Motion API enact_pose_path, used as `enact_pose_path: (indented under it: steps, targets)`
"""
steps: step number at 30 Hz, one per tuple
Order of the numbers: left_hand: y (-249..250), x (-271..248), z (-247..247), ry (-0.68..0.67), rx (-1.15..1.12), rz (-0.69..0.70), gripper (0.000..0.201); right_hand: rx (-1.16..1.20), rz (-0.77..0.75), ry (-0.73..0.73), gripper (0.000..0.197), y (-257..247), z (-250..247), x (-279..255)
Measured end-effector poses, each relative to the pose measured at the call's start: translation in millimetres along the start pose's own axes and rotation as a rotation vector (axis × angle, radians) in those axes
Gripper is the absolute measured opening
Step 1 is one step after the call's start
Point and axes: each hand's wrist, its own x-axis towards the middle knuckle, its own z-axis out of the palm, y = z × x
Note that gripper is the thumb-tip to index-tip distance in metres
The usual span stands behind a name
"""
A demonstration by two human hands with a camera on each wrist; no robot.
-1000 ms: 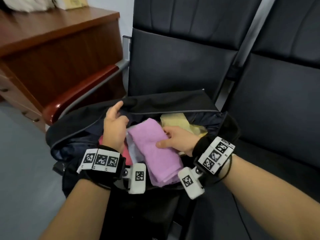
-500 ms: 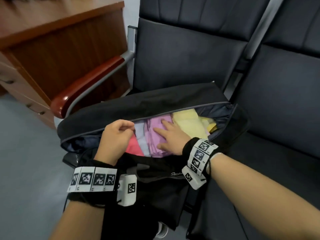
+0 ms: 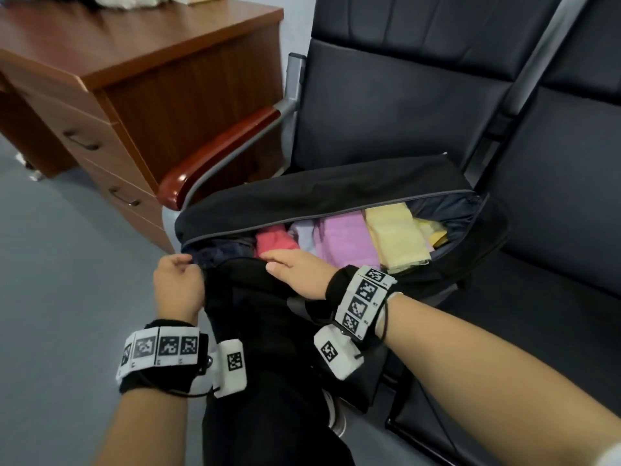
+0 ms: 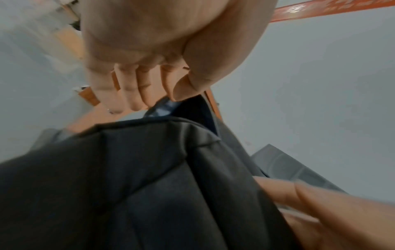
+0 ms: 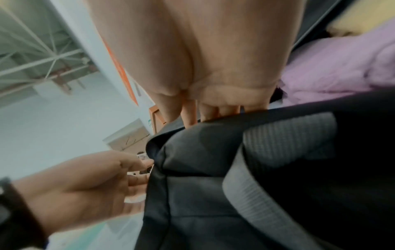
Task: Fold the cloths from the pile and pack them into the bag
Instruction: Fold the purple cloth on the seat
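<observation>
Soft black fabric bag [image 3: 336,196] is lying centre frame on the dark padded chair [image 3: 386,105], folded pastel cloths [image 3: 349,243] showing inside. Left hand [image 3: 178,284] is pinching its limp near-left rim; right hand [image 3: 299,274] is resting flat on the near rim. Best gripped at the seam edge.

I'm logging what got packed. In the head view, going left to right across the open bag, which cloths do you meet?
Red cloth → white cloth → pink cloth → pale yellow cloth, all lying in the black bag.
</observation>
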Motion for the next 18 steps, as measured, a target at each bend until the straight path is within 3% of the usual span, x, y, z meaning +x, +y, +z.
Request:
enact_pose_path:
  steps: [5,7,12,18]
  targets:
    - [-11.3,4.4,-4.3,-0.237,-0.158,-0.241,0.029,-0.041,-0.007,0.014,0.009,-1.1,2.4,-4.8]
    - [-12.5,5.2,-3.6,-0.332,-0.129,-0.265,0.025,-0.039,-0.029,0.027,0.011,-2.1,-1.5,-11.7]
    - [-5.7,0.8,-4.3,-0.301,-0.177,-0.2,0.011,-0.06,-0.074,0.028,0.008,-2.5,-9.8,-33.3]
    - [18.3,-5.5,-23.0,-0.294,-0.151,-0.068,0.019,-0.121,-0.096,-0.01,0.013,-8.3,-27.9,-59.3]
